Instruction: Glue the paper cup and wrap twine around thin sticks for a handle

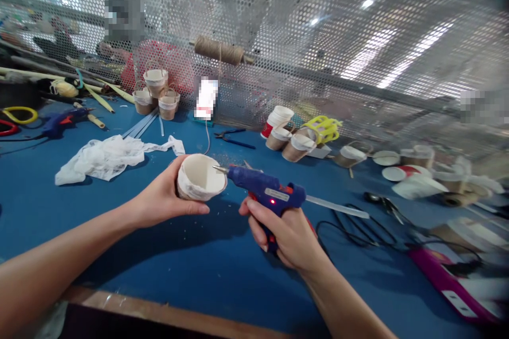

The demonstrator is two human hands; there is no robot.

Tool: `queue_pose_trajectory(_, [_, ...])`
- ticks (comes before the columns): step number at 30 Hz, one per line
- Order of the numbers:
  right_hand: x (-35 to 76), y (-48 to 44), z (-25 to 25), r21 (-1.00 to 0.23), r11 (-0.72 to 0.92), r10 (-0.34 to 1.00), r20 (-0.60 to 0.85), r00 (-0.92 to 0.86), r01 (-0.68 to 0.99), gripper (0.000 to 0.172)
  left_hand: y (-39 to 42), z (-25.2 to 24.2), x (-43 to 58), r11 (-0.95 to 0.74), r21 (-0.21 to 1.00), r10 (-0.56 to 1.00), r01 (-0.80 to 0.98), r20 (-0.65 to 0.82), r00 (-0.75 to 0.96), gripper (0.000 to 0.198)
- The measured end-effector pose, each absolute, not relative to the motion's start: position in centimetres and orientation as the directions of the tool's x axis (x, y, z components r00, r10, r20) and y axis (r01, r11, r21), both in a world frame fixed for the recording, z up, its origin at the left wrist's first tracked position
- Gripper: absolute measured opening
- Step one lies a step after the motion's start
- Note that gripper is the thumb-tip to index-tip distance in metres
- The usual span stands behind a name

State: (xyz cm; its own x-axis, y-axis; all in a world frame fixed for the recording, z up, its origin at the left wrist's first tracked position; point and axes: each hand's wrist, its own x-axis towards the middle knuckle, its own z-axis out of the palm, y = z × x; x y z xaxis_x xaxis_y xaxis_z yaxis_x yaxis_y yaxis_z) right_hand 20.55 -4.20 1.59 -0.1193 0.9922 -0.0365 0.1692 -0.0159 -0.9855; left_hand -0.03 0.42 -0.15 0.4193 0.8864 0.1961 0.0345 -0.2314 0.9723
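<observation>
My left hand (165, 196) is wrapped around a paper cup (201, 190) with white fabric about its rim, tilted so that its pale inside shows. In my right hand (284, 228) is a blue hot glue gun (266, 186), gripped by its handle. Its red light glows and a clear glue stick (338, 206) juts from the back. The metal nozzle (220, 169) is at the cup's right rim; whether it touches cannot be made out. A heap of white gauzy fabric (105, 158) lies to the left of the cup.
Small wrapped cups (167, 105) with handles stand at the back left, more cups (299, 147) at the back right. Pliers (234, 137) lie behind. A twine spool (218, 50) hangs on the mesh. Black cable (358, 233) and a purple power strip (449, 286) are right.
</observation>
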Motion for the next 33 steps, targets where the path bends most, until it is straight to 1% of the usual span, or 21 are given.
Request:
queue_pose_trajectory(2, [20.6, -4.2, 1.8, -0.95, 0.03, 0.995, -0.001, -0.097, 0.312, 0.027, 0.6, -0.2, -0.1, -0.265, 0.962, 0.885, 0.071, 0.213, 0.413, 0.067])
queue_pose_trajectory(4, [20.6, -4.3, 2.0, -0.911, 0.045, 0.997, 0.017, -0.072, 0.41, 0.027, 0.8, -0.4, -0.2, -0.307, 0.946, 0.881, 0.108, 0.239, 0.408, 0.068])
queue_pose_trajectory(6, [20.6, -4.4, 2.2, -0.884, 0.038, 0.998, 0.01, -0.062, 0.465, 0.027, 1.0, -0.6, -0.3, -0.34, 0.93, 0.876, 0.135, 0.262, 0.405, 0.068])
queue_pose_trajectory(8, [20.7, -4.5, 2.3, -0.882, 0.028, 0.997, -0.008, -0.074, 0.471, 0.027, 1.1, -0.8, -0.4, -0.364, 0.918, 0.87, 0.155, 0.276, 0.409, 0.069])
queue_pose_trajectory(10, [20.9, -4.5, 2.4, -0.915, 0.015, 0.994, -0.03, -0.105, 0.403, 0.026, 1.2, -0.9, -0.4, -0.369, 0.913, 0.87, 0.174, 0.273, 0.411, 0.069])
queue_pose_trajectory(12, [21.2, -4.4, 2.4, -0.964, 0.0, 0.991, -0.036, -0.132, 0.266, 0.025, 1.2, -0.8, -0.4, -0.35, 0.92, 0.876, 0.176, 0.255, 0.409, 0.069])
queue_pose_trajectory(14, [21.4, -4.2, 2.4, -0.994, -0.031, 0.989, -0.046, -0.137, 0.107, 0.025, 1.1, -0.6, -0.4, -0.295, 0.945, 0.886, 0.141, 0.215, 0.41, 0.069])
queue_pose_trajectory(17, [21.5, -4.0, 2.2, -0.99, -0.113, 0.983, -0.099, -0.154, -0.084, 0.024, 0.8, -0.2, -0.4, -0.186, 0.981, 0.884, 0.051, 0.145, 0.444, 0.073])
queue_pose_trajectory(20, [21.1, -3.9, 1.8, -0.963, -0.19, 0.968, -0.151, -0.2, -0.192, 0.022, 0.4, 0.1, -0.3, -0.14, 0.99, 0.873, 0.018, 0.115, 0.474, 0.071])
queue_pose_trajectory(23, [20.7, -3.9, 1.5, -0.94, -0.25, 0.953, -0.196, -0.231, -0.234, 0.021, 0.2, 0.2, -0.1, -0.148, 0.989, 0.879, 0.02, 0.122, 0.46, 0.069])
queue_pose_trajectory(27, [20.3, -4.0, 1.5, -0.926, -0.285, 0.94, -0.22, -0.259, -0.246, 0.022, 0.1, -0.1, 0.0, -0.173, 0.985, 0.891, 0.017, 0.149, 0.43, 0.069])
queue_pose_trajectory(30, [20.2, -4.2, 1.5, -0.931, -0.282, 0.939, -0.218, -0.267, -0.23, 0.023, 0.1, -0.2, 0.1, -0.181, 0.983, 0.897, 0.019, 0.157, 0.414, 0.069])
queue_pose_trajectory(33, [20.1, -4.3, 1.4, -0.956, -0.224, 0.956, -0.178, -0.234, -0.187, 0.025, 0.2, -0.3, 0.1, -0.186, 0.982, 0.898, 0.021, 0.161, 0.409, 0.067])
